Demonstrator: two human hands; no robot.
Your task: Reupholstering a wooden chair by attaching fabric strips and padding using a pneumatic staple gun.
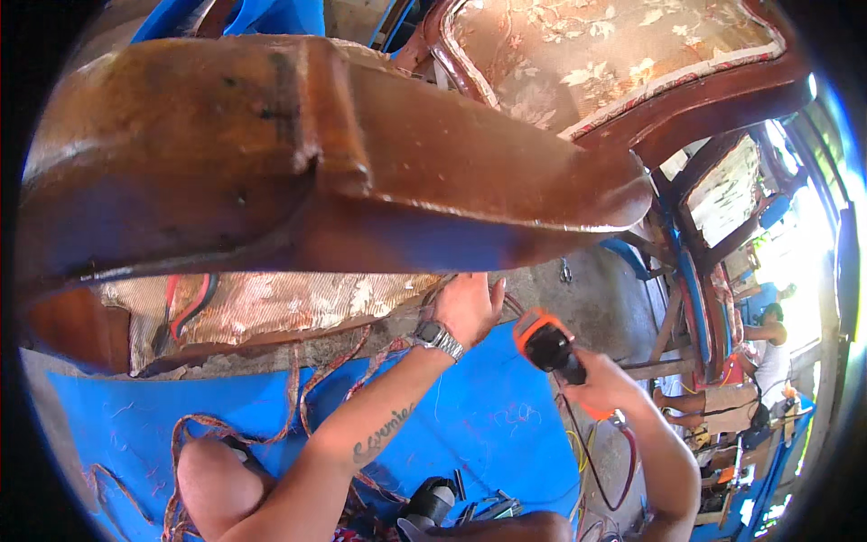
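My right hand (pixel 598 384) is closed around the handle of an orange and black air staple gun (pixel 545 343), its nose pointing up and left. A dark red hose (pixel 626 452) runs from the handle's base. My left hand (pixel 470 309) reaches to the lower edge of a polished brown wooden armrest (pixel 470 181), by the end of a patterned fabric seat (pixel 289 303). Its thumb stands apart, while the wood hides the other fingertips, so whether it grips anything does not show. Long strips of braided trim (pixel 316 384) hang down from the seat's edge beside my left forearm.
Blue sheeting (pixel 506 406) covers the floor below, with dark tools (pixel 488 508) and a black cylindrical object (pixel 432 499) near my legs. Another carved chair with a floral back (pixel 587 63) stands beyond. At right, another person (pixel 763 361) is by wooden frames.
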